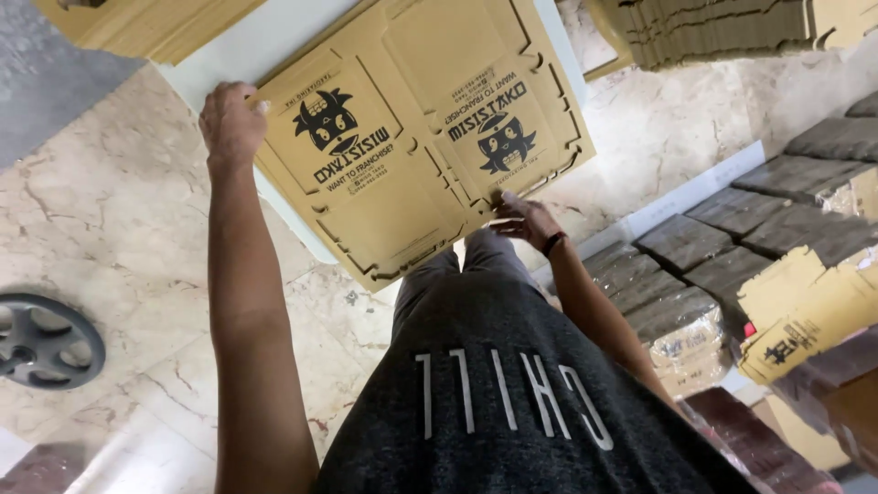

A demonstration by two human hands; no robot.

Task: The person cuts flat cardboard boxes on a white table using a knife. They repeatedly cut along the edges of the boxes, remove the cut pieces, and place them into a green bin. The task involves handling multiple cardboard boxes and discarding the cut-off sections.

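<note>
Left hand point(232, 119): fingers curled tight over the far left corner of the flat cardboard sheet point(416, 128), pinching its edge.
Right hand point(523, 220): fingers stretched narrow and laid on the sheet's near edge, pressing or gripping it; a dark band sits on the wrist.
Cardboard sheet: die-cut, unfolded box blank, brown with black cartoon prints, held flat between both hands above the white tabletop point(265, 41), in front of the person's knees.
Step in hand: judged from the grip, the blank is being lifted or squared before folding.
Next move calls for: both hands keeping the sheet level, then bending along the cut creases.
Around: stacks of flat cardboard point(704, 27) at the top, wrapped bundles point(681, 325) on the right, marble floor point(110, 210), a dark wheel point(41, 340) on the left.
</note>
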